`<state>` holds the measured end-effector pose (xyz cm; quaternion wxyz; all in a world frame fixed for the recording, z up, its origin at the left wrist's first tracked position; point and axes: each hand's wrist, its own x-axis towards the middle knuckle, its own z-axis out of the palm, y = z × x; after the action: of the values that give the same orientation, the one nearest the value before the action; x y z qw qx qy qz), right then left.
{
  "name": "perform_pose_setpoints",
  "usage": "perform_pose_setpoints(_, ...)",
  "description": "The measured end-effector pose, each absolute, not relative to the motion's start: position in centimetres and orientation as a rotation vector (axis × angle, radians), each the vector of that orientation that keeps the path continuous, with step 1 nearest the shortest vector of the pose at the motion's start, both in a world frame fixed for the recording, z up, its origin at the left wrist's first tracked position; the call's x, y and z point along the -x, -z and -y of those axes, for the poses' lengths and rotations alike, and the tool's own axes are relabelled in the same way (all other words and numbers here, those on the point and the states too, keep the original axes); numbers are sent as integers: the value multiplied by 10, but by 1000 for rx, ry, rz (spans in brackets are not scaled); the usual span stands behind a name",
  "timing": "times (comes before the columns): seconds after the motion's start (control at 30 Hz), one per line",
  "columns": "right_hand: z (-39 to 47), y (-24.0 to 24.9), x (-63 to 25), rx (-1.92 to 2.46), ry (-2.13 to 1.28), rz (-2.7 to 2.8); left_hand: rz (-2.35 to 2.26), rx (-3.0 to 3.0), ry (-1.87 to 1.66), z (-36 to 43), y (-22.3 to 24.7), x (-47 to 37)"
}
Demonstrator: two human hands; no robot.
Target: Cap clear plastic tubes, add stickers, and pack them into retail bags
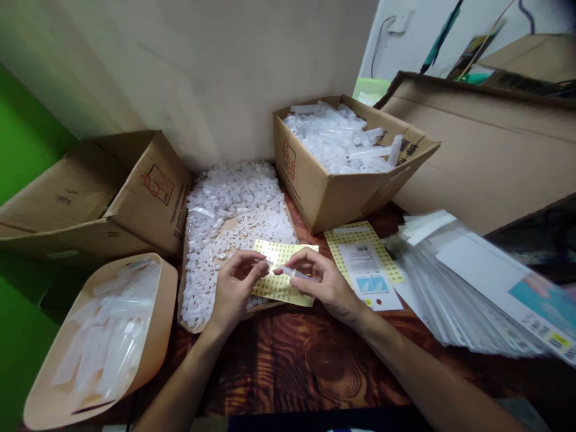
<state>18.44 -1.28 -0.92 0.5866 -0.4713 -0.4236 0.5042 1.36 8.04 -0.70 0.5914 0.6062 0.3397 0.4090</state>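
My right hand (321, 279) is closed around a whitish translucent plastic tube (294, 273), its narrow end pointing left. My left hand (238, 282) pinches a small clear plastic cap (265, 261) between thumb and fingertips, a short gap from the tube's tip. Both hands hover over a yellow sticker sheet (288, 291) with rows of small dots. Beneath and behind it, a shallow cardboard tray (229, 227) holds a great many small white and clear plastic parts (238, 186).
An open carton (315, 201) full of translucent tubes stands behind right. On the left are another carton (148, 204) and a peach bin (157, 336) with clear pieces. Printed plastic packets (472, 294) fan out at right, beside another sticker sheet (333, 243) and a printed card (373, 294).
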Motion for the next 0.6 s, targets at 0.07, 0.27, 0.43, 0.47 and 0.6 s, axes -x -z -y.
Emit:
perform_pose_setpoints(0.07, 13, 7, -185, 1155, -1117, 1052, -789, -1420, -914, -80, 7, -13)
perform_pose_setpoints(0.27, 13, 2, -185, 1264, -876, 1181, -776, -1531, -849, -77, 9, -13)
perform_pose_setpoints(0.43, 10, 5, -186, 1285, -1047, 997, -628, -1768, -983, -76, 14, -10)
perform_pose_setpoints(0.47, 9, 5, -186, 1253, -1107, 941, -586, -1835, -1014, -76, 15, -9)
perform_pose_setpoints(0.6, 9, 5, -185, 1218, -1140, 884, -584, -1905, -1000, -75, 12, -5)
